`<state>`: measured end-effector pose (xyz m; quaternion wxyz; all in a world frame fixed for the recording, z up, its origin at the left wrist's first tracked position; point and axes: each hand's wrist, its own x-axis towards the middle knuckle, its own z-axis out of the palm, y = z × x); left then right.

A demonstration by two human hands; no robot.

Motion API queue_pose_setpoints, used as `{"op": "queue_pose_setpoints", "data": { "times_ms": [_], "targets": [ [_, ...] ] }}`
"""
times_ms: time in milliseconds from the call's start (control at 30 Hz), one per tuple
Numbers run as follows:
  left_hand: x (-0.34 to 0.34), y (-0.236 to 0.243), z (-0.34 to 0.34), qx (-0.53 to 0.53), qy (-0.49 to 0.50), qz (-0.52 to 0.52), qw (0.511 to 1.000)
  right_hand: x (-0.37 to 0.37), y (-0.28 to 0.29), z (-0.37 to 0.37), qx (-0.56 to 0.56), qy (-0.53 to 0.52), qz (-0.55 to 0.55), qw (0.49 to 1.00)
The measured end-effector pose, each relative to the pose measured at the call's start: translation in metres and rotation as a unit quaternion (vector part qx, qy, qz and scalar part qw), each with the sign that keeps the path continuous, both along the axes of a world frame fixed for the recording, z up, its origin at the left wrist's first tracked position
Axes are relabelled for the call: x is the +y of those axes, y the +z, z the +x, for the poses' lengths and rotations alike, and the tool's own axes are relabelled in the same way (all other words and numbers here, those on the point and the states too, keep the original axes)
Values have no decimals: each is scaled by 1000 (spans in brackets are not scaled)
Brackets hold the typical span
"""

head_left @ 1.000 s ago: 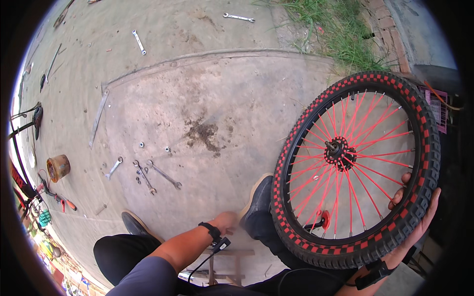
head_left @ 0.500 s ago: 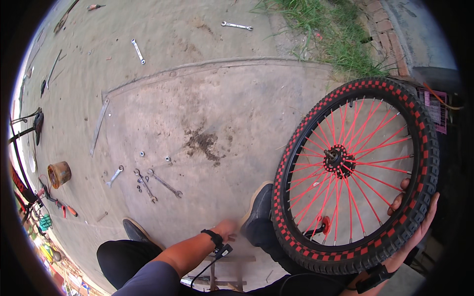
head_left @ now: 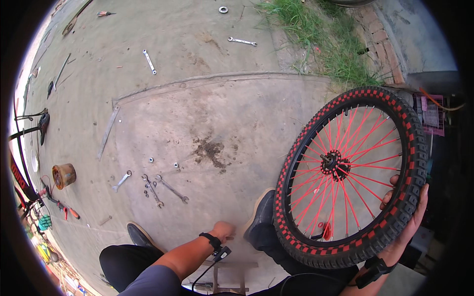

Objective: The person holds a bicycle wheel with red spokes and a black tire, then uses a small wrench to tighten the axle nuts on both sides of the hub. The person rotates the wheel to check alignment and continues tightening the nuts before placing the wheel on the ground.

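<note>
My right hand (head_left: 418,207) grips the bicycle wheel (head_left: 400,224) by its tyre and rim at the right; it has red spokes, a black hub and a red-checked tyre. A red-and-black part (head_left: 326,230) shows behind the spokes. My left hand (head_left: 223,231) hangs low between my shoes (head_left: 261,212), fingertips blurred, so what it holds, if anything, is unclear. Below it is a low wooden frame (head_left: 237,264). To its left on the concrete lie several wrenches (head_left: 169,187) and small nuts (head_left: 151,160).
A rusty pot (head_left: 64,175), pliers (head_left: 69,209) and a bike with a saddle (head_left: 43,128) are at the left. More tools (head_left: 149,62) lie further off. Grass (head_left: 321,49) and a brick edge (head_left: 387,56) border the upper right, with a pink crate (head_left: 429,108) below.
The wheel has shifted a little leftward and tilted slightly in my right hand. The ground appears lower in the picture as the view moves. My left hand stays low, still blurred.
</note>
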<state>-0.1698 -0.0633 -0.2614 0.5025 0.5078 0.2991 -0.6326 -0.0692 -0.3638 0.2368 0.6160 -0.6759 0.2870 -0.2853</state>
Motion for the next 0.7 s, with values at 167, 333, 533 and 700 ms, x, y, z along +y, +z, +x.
{"op": "queue_pose_setpoints", "data": {
  "times_ms": [167,333,533,700],
  "targets": [
    [39,-66,-20,-183,-65,-12,981,11,-5,13,-10,17,32,999],
    [4,57,44,-20,104,39,994,9,4,0,2,-7,23,1000],
    [16,55,52,-49,159,67,984,11,3,2,9,12,19,1000],
    [32,35,67,-103,232,122,960,12,3,0,6,10,28,1000]
  ]
}}
